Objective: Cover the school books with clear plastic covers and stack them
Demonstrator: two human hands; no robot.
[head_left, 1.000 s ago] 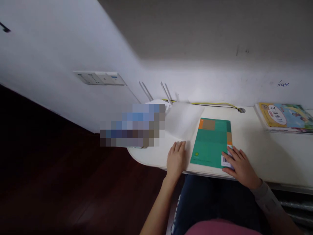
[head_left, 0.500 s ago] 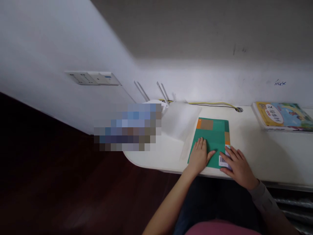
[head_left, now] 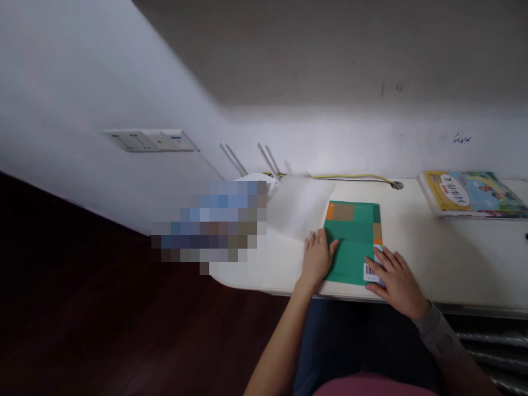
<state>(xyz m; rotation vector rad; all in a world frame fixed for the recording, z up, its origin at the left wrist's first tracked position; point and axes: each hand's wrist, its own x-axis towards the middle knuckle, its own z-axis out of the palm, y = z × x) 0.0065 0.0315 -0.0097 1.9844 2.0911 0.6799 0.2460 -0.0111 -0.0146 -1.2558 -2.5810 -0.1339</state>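
From the head view, a white desk carries one green softcover book, one translucent white sheet beside it, and one stack of picture books farther right. A pixelated patch hides the desk's left end. The open, flat left hand rests on the book's left edge; the spread right hand lies beside the barcode label, gripping nothing.

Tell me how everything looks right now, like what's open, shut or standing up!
Green book, shut, flat on the white desk
Left hand, open, resting on the book's left edge
Right hand, open, resting on the book's lower right corner
Picture book, shut, lying flat
White sheet, lying beside the green book
Yellow cable, stretched along the desk's back edge
White antennas, standing up
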